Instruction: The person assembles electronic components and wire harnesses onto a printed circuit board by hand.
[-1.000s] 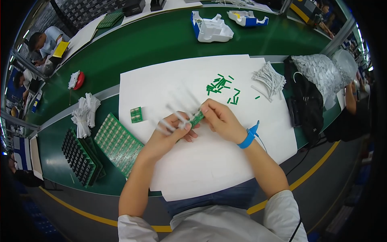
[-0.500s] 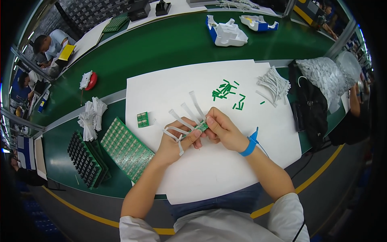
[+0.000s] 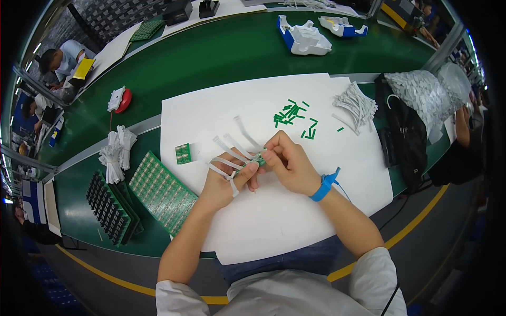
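Over the white sheet, my left hand (image 3: pixel 220 185) pinches a small green circuit board (image 3: pixel 260 159) between thumb and fingers. Several flat white ribbon cables (image 3: pixel 241 128) fan out from it, some running between and over my left fingers. My right hand (image 3: pixel 295 169), with a blue wrist strap (image 3: pixel 325 187) on its wrist, has thumb and forefinger closed at the board's right end. The fingertips hide most of the board and what the right pinch holds there. Left of my hands lies another small green board (image 3: pixel 183 154) on the sheet.
A large green board panel (image 3: pixel 162 192) and black-studded boards (image 3: pixel 108 208) lie left, below bundled white cables (image 3: pixel 117 152). Small green strips (image 3: pixel 289 113) and loose white cables (image 3: pixel 356 108) are beyond my right hand. A black bag (image 3: pixel 408 139) stands right; white-and-blue plastic shells (image 3: pixel 308 39) are at the back.
The whole view has shifted slightly. Both hands stay together at the board, a little further left in the picture, and my right fingers have bent in closer over its end.
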`<state>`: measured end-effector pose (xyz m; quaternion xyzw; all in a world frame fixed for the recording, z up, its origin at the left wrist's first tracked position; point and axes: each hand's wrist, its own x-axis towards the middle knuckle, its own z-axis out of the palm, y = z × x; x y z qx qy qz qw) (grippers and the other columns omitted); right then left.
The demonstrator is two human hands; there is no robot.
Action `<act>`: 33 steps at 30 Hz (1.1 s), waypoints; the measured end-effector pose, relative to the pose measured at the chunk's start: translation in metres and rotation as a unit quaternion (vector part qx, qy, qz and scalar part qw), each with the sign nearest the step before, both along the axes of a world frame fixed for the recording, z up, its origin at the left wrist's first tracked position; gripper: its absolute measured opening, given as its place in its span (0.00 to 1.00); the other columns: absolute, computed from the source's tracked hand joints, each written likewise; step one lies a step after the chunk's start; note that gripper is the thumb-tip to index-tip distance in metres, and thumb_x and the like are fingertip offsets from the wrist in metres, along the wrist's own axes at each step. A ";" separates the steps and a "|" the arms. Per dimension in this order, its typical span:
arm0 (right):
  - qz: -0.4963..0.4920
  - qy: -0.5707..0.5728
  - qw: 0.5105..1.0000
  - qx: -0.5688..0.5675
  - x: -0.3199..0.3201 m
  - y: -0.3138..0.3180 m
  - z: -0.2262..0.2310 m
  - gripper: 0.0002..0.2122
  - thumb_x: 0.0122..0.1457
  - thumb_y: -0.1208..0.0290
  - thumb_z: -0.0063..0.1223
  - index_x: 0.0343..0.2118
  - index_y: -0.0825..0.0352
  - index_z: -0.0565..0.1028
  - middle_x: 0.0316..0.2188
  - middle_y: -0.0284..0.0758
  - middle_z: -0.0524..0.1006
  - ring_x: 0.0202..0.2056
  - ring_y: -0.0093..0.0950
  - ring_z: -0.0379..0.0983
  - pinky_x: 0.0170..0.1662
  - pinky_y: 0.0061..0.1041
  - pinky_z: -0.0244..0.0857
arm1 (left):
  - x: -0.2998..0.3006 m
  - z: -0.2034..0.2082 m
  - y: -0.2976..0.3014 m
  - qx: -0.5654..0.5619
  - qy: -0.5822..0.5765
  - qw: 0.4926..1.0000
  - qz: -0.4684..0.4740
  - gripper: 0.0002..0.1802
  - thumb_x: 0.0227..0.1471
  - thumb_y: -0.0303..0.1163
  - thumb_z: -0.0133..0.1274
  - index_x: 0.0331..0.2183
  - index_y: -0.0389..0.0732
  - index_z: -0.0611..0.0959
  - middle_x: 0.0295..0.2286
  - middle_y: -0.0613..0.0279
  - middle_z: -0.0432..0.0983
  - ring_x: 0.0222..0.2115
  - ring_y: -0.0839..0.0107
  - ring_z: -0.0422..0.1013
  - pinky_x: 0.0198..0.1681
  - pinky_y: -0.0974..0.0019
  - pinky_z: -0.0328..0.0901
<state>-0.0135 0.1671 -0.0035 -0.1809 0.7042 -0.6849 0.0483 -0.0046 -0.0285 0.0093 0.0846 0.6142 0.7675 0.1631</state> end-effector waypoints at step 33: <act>0.061 -0.009 0.985 0.160 -0.005 0.013 0.020 0.14 0.70 0.64 0.47 0.30 0.70 0.71 0.16 0.35 0.67 0.19 0.22 0.61 0.25 0.26 0.57 | 0.005 0.004 0.000 -0.022 -0.017 1.000 0.013 0.11 0.61 0.31 0.59 0.39 0.33 0.78 0.26 0.59 0.78 0.23 0.75 0.74 0.25 0.72 0.69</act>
